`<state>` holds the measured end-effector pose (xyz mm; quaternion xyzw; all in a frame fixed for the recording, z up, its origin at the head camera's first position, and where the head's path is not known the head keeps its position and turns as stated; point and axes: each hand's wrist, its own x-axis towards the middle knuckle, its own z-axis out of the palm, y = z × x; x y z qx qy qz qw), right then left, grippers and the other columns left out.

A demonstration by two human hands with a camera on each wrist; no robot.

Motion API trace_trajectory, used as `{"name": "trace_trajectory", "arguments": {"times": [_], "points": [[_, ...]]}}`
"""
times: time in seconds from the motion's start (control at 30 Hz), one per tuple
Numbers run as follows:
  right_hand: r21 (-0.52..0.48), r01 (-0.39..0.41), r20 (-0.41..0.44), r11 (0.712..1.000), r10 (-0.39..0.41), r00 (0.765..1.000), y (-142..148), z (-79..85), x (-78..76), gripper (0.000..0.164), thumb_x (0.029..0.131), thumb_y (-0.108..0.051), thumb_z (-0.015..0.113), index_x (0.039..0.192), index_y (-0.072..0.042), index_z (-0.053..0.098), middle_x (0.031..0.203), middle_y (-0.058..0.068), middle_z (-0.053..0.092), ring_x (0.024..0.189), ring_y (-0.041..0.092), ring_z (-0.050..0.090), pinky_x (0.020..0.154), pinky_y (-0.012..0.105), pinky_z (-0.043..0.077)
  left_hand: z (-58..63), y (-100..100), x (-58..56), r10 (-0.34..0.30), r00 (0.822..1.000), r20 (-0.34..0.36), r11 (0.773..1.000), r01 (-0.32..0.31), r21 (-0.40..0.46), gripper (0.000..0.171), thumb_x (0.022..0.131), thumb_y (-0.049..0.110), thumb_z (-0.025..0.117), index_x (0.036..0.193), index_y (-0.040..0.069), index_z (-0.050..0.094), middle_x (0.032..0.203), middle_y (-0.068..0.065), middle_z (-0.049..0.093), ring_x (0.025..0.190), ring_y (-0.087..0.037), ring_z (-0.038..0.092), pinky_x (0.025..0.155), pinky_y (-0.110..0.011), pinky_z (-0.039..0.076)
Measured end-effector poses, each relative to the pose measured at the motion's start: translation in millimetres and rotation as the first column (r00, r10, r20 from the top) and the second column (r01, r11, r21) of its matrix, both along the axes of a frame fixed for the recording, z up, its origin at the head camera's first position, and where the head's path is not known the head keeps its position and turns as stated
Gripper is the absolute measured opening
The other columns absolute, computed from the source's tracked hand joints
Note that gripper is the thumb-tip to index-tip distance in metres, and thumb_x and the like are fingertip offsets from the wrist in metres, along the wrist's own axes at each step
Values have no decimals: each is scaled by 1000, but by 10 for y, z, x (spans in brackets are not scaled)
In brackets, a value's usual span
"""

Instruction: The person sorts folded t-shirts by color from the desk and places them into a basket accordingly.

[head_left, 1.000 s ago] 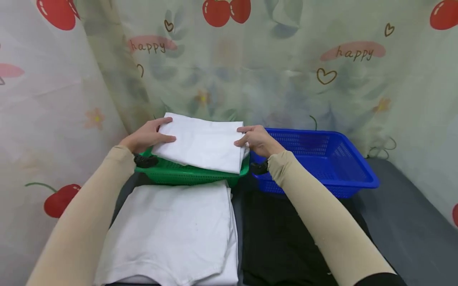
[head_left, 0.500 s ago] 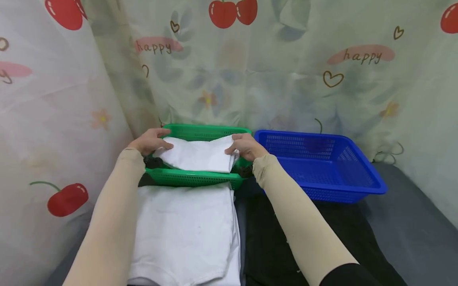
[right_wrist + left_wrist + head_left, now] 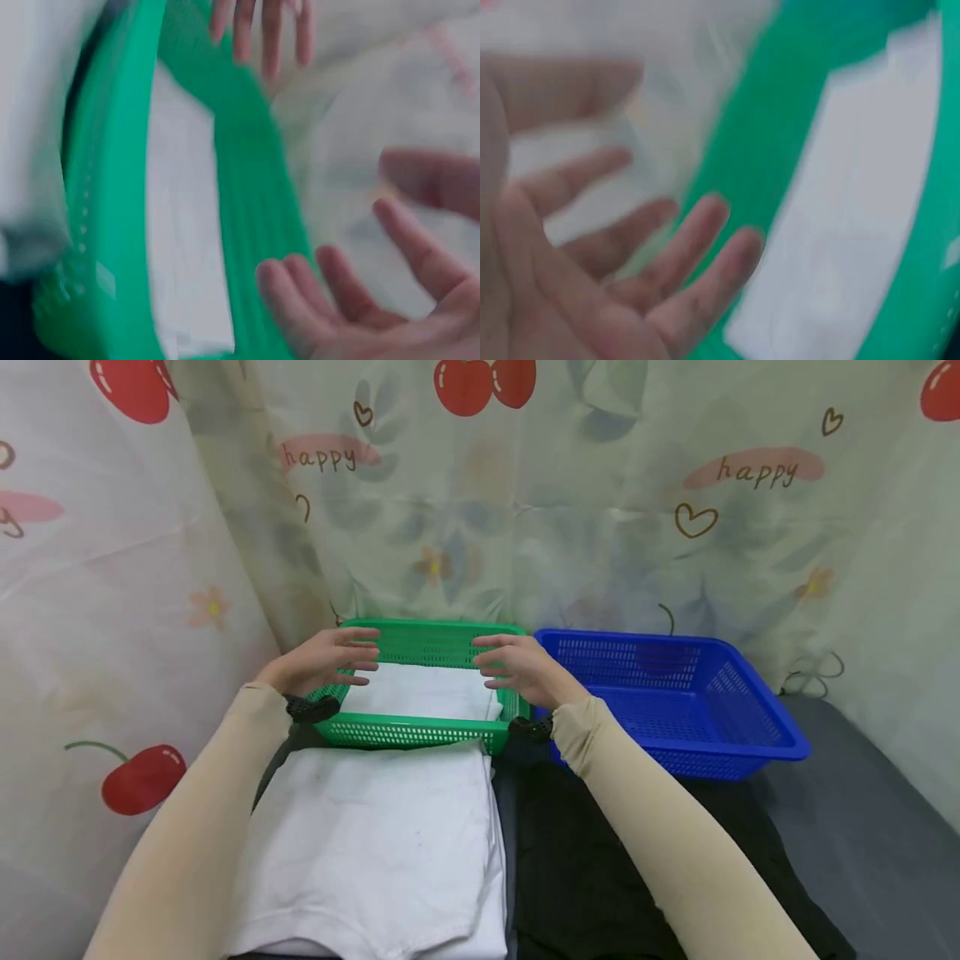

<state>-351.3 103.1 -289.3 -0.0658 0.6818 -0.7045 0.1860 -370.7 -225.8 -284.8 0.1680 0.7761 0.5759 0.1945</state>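
Note:
A folded white cloth (image 3: 423, 692) lies inside the green basket (image 3: 420, 732), and it also shows in the left wrist view as a pale folded cloth (image 3: 840, 210). My left hand (image 3: 324, 660) hovers over the basket's left end with fingers spread, holding nothing. Over the right end is my right hand (image 3: 517, 667), its fingers extended and apart from the cloth. In the right wrist view the right hand (image 3: 375, 292) is blurred, with the green basket (image 3: 255, 202) beside it. In front of the basket lies a stack of folded white clothes (image 3: 375, 843).
A blue basket (image 3: 667, 706) stands right of the green one, with nothing seen inside. Folded black clothing (image 3: 592, 868) lies in front of it on the dark grey table (image 3: 885, 827). A printed curtain (image 3: 600, 552) hangs close behind the baskets.
Both hands lowered the folded white cloth into the green basket and let it go. The hands have since come apart from it, fingers spreading, and the cloth now lies flat inside.

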Motion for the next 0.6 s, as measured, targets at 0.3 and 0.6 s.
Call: {"name": "trace_trajectory", "arguments": {"times": [0.3, 0.6], "points": [[-127, -60, -11, 990, 59, 998, 184, 34, 717, 42, 99, -3, 57, 140, 0, 52, 137, 19, 51, 124, 35, 52, 102, 45, 43, -77, -163, 820, -43, 985, -166, 996, 55, 67, 49, 102, 20, 57, 148, 10, 42, 143, -13, 48, 123, -31, 53, 99, -46, 45], [-173, -41, 78, 984, 55, 995, 252, -376, 1170, 40, 102, 0, 48, 141, 5, 47, 144, 28, 41, 129, 42, 44, 103, 47, 41, -493, -551, 1199, 2, 988, -157, 994, -20, -112, 43, 101, 22, 58, 139, 4, 52, 129, -20, 59, 113, -41, 57, 89, -53, 51]]}}
